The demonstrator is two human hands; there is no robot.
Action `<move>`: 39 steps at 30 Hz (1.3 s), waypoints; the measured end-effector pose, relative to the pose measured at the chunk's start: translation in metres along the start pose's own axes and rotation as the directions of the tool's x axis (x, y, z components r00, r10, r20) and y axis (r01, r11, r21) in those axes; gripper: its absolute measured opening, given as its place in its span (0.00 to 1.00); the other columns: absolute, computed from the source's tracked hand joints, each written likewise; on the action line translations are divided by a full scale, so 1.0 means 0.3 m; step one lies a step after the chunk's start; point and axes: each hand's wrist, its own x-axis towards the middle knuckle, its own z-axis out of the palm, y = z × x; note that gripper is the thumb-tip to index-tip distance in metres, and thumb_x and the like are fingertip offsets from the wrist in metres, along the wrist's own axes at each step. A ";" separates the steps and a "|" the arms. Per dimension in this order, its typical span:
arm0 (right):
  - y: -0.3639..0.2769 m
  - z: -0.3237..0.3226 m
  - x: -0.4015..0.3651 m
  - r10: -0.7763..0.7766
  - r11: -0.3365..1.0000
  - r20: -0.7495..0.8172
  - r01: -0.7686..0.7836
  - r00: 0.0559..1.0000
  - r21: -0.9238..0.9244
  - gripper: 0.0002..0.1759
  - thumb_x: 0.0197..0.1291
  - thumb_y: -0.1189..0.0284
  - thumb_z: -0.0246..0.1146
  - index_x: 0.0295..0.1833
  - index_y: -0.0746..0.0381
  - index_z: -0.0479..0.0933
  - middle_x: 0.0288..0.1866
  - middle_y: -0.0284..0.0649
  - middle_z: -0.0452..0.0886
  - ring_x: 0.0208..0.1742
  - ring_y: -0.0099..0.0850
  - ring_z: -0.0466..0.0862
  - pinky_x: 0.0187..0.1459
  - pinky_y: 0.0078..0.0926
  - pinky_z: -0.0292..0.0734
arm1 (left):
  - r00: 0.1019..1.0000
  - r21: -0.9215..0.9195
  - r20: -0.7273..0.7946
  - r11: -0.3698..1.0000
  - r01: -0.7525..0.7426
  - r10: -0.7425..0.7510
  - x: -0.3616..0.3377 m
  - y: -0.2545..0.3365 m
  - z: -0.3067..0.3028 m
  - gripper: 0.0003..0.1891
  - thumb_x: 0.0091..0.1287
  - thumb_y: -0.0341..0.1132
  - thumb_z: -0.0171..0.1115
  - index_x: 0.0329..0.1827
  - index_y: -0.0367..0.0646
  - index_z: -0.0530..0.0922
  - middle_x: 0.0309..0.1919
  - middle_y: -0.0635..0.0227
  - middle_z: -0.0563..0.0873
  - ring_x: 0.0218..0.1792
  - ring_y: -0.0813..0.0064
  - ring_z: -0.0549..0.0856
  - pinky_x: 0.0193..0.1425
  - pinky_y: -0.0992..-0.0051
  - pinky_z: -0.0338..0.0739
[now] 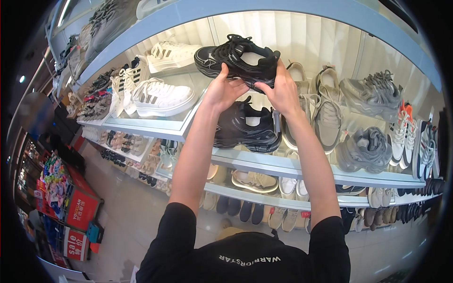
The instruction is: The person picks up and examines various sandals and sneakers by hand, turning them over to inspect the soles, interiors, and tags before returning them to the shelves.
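Both my hands hold a black lace-up sneaker [231, 55] above the lit shelf, its toe pointing left. My left hand [224, 89] is under the front and middle of the sole, thumb up along the side. My right hand [282, 90] grips the heel end, its thumb on the near side of the sole. Directly below, another black sneaker [250, 129] stands on the shelf, partly covered by my forearms. Right of my right hand are beige sneakers [327, 115] with their toes toward me.
White sneakers [165, 96] stand on a raised shelf to the left. Grey chunky sneakers [370, 94] fill the right side. A blue shelf edge [292, 10] arches overhead. More shoes line the lower shelves. Behind at left stand a red sale sign [75, 244] and a person [66, 153].
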 end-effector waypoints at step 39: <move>0.025 0.024 0.017 -0.142 0.986 -0.027 0.139 0.989 -0.096 0.41 0.57 0.78 0.71 0.74 0.73 0.61 0.69 0.62 0.72 0.70 0.57 0.73 0.69 0.45 0.71 | 0.990 -0.010 0.030 0.990 0.140 -0.139 -0.005 0.004 -0.011 0.39 0.82 0.45 0.47 0.70 0.07 0.48 0.68 0.20 0.60 0.68 0.32 0.72 0.70 0.59 0.80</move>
